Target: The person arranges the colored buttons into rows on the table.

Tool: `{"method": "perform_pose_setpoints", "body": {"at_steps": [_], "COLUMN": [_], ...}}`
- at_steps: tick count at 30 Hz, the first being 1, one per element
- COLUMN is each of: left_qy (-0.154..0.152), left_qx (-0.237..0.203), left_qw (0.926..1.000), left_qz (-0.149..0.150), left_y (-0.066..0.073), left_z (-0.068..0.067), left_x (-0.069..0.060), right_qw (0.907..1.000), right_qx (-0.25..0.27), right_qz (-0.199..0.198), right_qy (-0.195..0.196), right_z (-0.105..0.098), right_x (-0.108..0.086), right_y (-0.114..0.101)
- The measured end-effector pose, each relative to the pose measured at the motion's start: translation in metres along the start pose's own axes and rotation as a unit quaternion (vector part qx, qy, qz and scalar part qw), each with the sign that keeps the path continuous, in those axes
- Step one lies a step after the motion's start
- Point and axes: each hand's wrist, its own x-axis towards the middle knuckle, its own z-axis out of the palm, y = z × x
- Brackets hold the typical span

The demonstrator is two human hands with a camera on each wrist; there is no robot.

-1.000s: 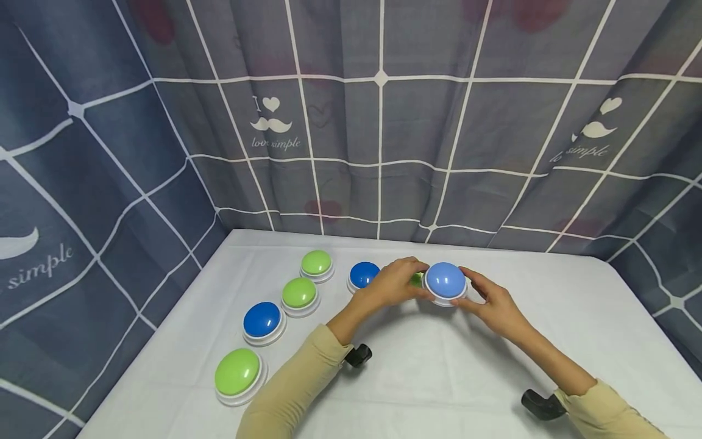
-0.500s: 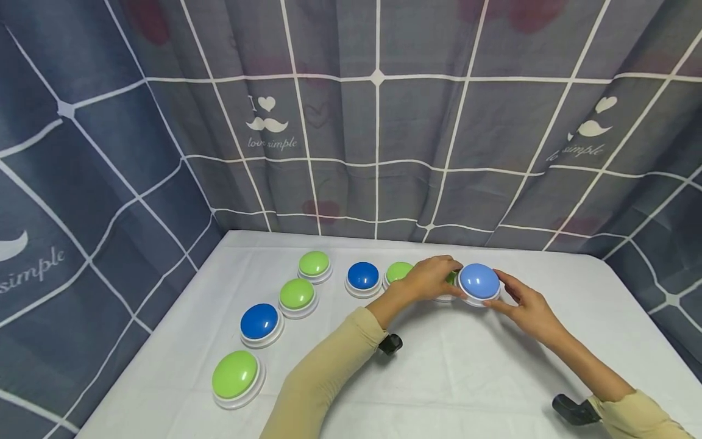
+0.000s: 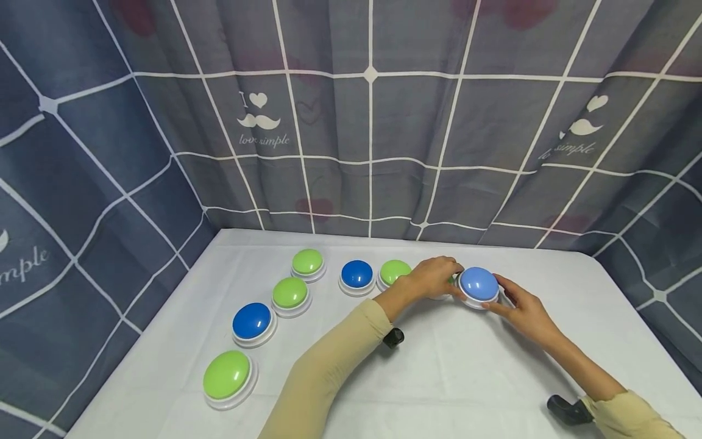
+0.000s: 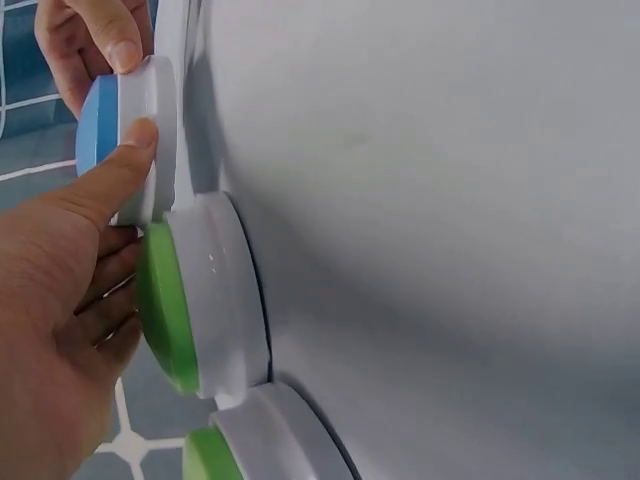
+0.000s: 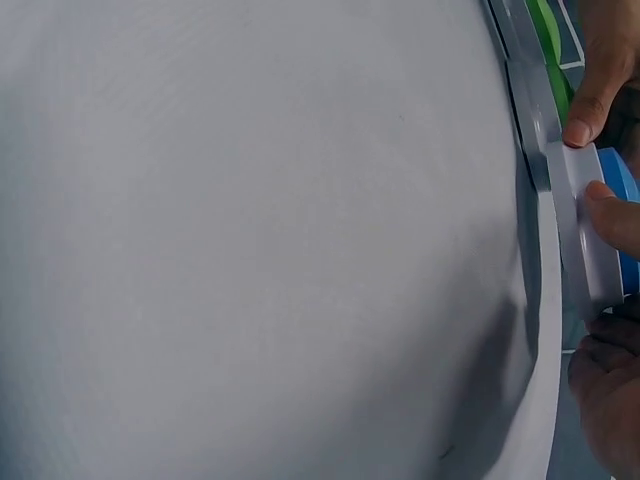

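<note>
The head view looks forward and down over the table point(image 3: 450, 378), far enough back that the curtain point(image 3: 329, 122) fills the upper half and the left hand point(image 3: 433, 277) and right hand point(image 3: 523, 308) sit right of centre. The left wrist view is close and turned sideways: table over the right, curtain along the left edge. The right wrist view, also sideways, has table over the left and middle. All three share the held button point(image 3: 479, 283), at upper left and right edge in the wrist views.
</note>
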Motion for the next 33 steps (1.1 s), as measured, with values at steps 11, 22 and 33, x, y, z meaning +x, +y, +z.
{"method": "perform_pose_setpoints", "body": {"at_steps": [11,22,33], "left_qy": [-0.023,-0.026,-0.046], "left_qx": [0.004,0.002,0.001], "left_qw": [0.9997,0.9997,0.9988], "left_qz": [-0.006,0.002,-0.015], "left_y": [-0.006,-0.004,-0.006], "left_z": [0.007,0.007,0.011], "left_x": [0.006,0.017,0.016], "right_qw": [0.9991,0.9985,0.9984], "right_qx": [-0.022,-0.033,-0.045], "right_qz": [0.033,0.04,0.029], "right_qy": [-0.018,-0.017,-0.016], "right_z": [0.006,0.001,0.005], "right_x": [0.006,0.008,0.009], "right_y": [0.0,0.003,0.008]}}
